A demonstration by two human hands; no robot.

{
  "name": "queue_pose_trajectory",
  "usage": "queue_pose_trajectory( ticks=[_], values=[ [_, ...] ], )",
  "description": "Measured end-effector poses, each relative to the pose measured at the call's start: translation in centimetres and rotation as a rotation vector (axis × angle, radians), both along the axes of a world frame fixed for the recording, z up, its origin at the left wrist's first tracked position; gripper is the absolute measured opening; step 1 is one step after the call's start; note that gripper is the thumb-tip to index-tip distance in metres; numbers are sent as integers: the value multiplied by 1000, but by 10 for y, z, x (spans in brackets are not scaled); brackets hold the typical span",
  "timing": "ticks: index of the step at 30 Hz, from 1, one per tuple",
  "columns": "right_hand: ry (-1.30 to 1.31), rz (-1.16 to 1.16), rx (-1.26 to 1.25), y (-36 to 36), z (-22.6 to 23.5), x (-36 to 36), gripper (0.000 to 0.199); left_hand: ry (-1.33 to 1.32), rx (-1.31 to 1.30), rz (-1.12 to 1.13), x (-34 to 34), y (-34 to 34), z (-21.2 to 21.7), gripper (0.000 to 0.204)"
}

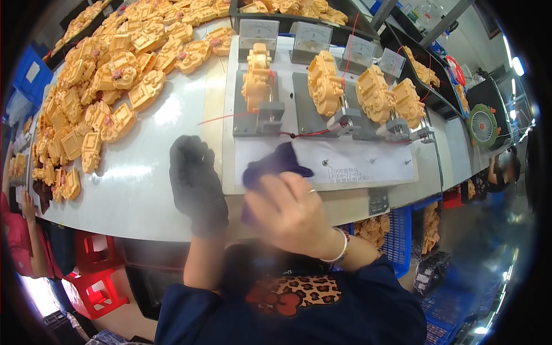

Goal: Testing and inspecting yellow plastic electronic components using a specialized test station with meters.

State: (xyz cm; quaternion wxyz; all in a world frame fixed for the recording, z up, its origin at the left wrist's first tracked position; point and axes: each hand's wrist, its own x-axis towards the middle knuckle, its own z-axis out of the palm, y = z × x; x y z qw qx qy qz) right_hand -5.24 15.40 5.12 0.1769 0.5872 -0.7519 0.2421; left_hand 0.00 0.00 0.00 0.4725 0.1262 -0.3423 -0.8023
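Note:
A dark glove covers my left hand [198,184], which is held up over the table beside the white board's left edge. Its fingers are loosely bent, blurred, with nothing visible in them. My bare right hand [287,213] is closed on a dark purple glove [277,165], bunched over the front of the test board [385,169]. Beyond my hands, tan plastic housings [257,77] stand upright on grey fixtures [270,118] in a row. Small analog meters [311,40] sit behind them, with red wires [313,134] running along the fixtures.
A large heap of tan housings [115,75] covers the table's left and back. Black trays [345,26] hold more at the back. A small green fan [484,125] stands at right. Blue crates [398,236] and red stools [98,293] are below table level. Another person's arm [35,241] shows at far left.

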Motion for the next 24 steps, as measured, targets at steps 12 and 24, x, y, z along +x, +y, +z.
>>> queue_pose_trajectory(
  ticks=[12,24],
  values=[
    [-190,131,-22,-19,5,5,40,-43,-80,283,9,-13,6,30],
    [-24,-751,-235,171,0,-86,18,88,-82,39,14,-16,2,30]
  ],
)
